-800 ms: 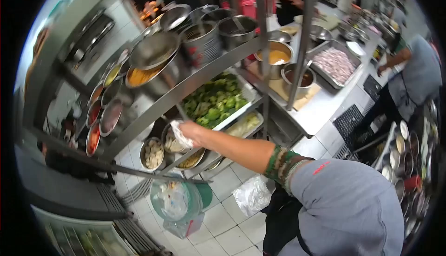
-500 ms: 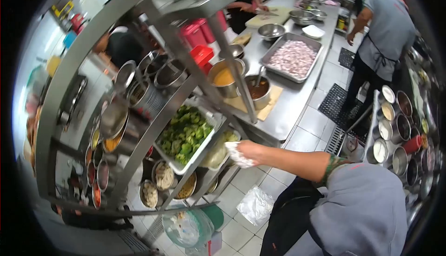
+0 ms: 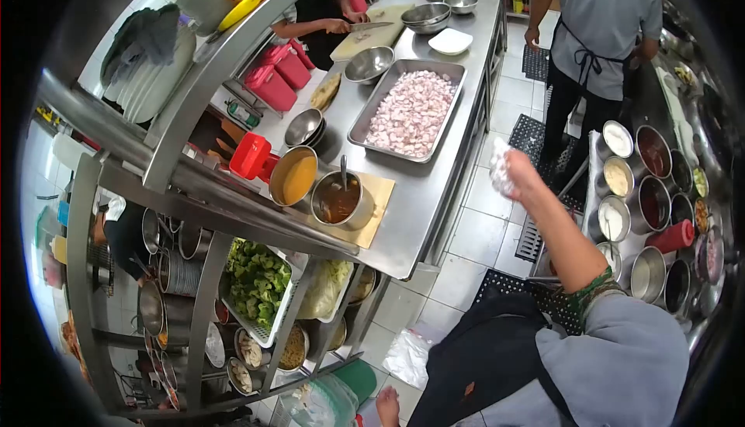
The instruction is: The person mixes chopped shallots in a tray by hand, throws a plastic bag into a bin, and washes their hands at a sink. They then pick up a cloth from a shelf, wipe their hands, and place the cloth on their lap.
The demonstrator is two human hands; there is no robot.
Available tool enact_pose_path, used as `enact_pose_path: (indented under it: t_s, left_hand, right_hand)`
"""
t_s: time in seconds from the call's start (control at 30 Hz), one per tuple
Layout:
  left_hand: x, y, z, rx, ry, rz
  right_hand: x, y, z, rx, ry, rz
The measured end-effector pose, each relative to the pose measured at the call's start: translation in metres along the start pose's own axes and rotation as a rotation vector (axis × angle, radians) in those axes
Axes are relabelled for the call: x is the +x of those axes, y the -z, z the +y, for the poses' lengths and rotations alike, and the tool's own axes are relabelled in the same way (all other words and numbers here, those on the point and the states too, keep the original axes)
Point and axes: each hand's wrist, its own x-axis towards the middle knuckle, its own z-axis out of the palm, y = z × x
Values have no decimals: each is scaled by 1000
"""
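Observation:
My right hand, on the outstretched arm, is closed around a crumpled white cloth, possibly paper. It hangs over the tiled aisle between the steel table and the cooking line. Only part of my left hand shows at the bottom edge; its fingers are too small and cut off to read. Just above it lies a shiny, crumpled whitish sheet, foil or plastic. A green bin with a plastic liner stands left of that hand.
The steel table bears a tray of chopped pale meat, a pot of brown sauce and bowls. Below sits a basket of broccoli. A co-worker stands ahead; another person's hand holds a knife. Sauce pots line the right.
My right hand has swung from beside the shelf rack to the right over the aisle, still gripping the white cloth. The view has turned, and my left hand has come into sight.

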Motion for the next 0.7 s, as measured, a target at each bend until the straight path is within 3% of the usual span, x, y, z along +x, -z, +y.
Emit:
enact_pose_path:
  t_s: [0.03, 0.13, 0.17, 0.3, 0.37, 0.57, 0.63, 0.7]
  left_hand:
    - [-6, -5, 61, 12, 7, -19]
    - [2, -23, 166, -57, -69, -33]
    - [-3, -23, 209, -104, -86, -47]
    - [-4, -19, 339, 11, -333, -96]
    - [4, -22, 381, -77, -369, -133]
    - [42, -26, 462, -53, -643, -90]
    - [44, -26, 491, -97, -655, -134]
    - [56, -30, 505, -28, -703, -153]
  right_hand:
    - [18, 13, -12, 33, 35, -55]
    - [68, 17, -52, 160, 60, -231]
    - [60, -16, -68, 113, 144, -18]
    - [132, -46, -97, 85, 143, -320]
    - [148, -100, -95, 48, 216, -63]
    - [255, -189, -52, -252, 114, -147]
    - [253, -217, -38, -235, 85, -232]
    - [228, -238, -35, -561, 86, -154]
